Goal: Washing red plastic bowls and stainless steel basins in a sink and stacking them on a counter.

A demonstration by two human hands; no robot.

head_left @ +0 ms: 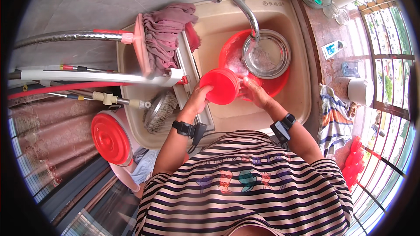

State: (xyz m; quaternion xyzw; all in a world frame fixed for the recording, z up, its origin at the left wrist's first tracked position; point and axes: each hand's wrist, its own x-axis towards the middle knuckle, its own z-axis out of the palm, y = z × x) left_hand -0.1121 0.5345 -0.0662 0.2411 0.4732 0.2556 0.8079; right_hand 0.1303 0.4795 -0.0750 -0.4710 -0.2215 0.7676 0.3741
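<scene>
My left hand (197, 99) grips a round red plastic container (218, 86) at its left side, with the thumb over the rim. The container is tilted, so its mouth faces me. On the other side of it, my right hand (257, 94) closes against the wall, its fingertips partly hidden. Just beyond my hands, a large red basin (280, 85) sits in the beige sink (295, 52) with sudsy water in it. A round steel bowl (280, 43) rests in that basin, under a running metal faucet (238, 2).
To the left, mauve cloths (168, 30) hang by a pink squeegee-like head (141, 46) and several poles. A round brush (161, 111) lies in the sink's left section. A red-lidded bucket (111, 137) stands beside it. A striped towel (334, 118) lies on the right ledge.
</scene>
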